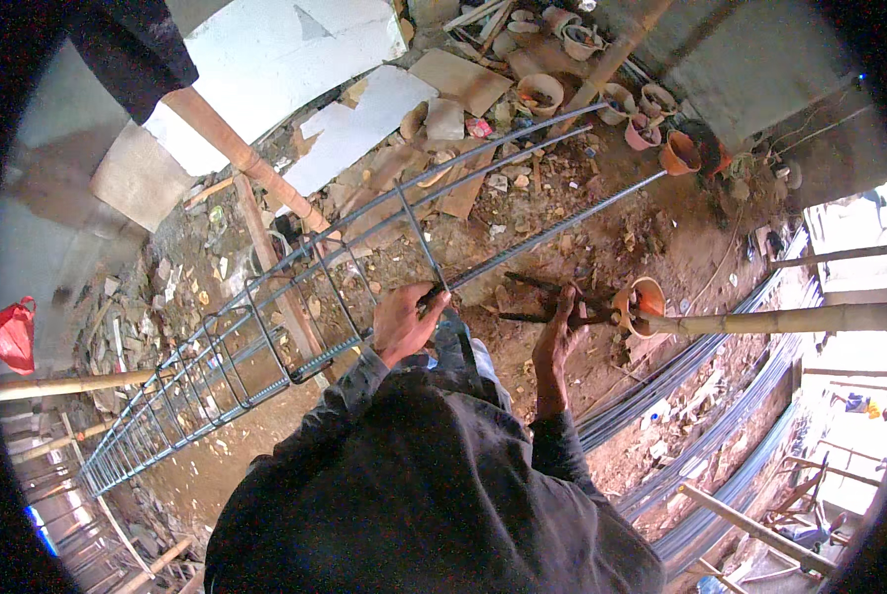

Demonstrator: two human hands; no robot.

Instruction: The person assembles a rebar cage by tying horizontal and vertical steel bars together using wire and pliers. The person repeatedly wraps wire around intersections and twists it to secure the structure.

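Observation:
A long rebar cage (236,346) with square stirrups runs from the far left up to the upper right in front of me. My left hand (404,322) is closed around the near bar, where a stirrup (419,233) stands across the bars. In my right hand (559,342) is a dark pair of pincers (582,309), its two arms spread apart and pointing left. The pincers are apart from the cage, right of the stirrup. My left fingertips partly hide the joint of bar and stirrup.
A bamboo pole (780,319) comes in from the right, beside an orange bucket (648,295). Bundles of rebar (701,436) lie at the lower right. Several buckets (540,94) and white boards (265,69) stand or lie at the back. Rubble covers the ground.

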